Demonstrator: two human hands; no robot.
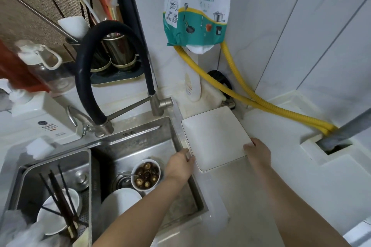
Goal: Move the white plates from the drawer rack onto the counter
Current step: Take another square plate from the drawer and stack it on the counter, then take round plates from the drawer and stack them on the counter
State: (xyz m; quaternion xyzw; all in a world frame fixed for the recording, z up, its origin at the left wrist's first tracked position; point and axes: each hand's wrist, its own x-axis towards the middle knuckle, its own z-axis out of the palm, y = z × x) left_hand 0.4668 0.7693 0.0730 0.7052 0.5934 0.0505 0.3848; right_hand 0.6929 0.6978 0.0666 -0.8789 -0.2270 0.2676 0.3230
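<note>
A square white plate (215, 136) lies flat on the pale counter (261, 196), just right of the sink and near the wall corner. My left hand (179, 163) grips its near-left edge, fingers curled at the rim. My right hand (258, 151) holds its near-right corner with the thumb on top. The drawer rack is out of view.
A steel sink (140, 146) at left holds a bowl of dark food (146, 174), white dishes and chopsticks (60, 206). A black-hosed faucet (96, 66) arches over it. A yellow gas hose (251, 96) runs along the wall. A kitchen-rag bag (197, 6) hangs above.
</note>
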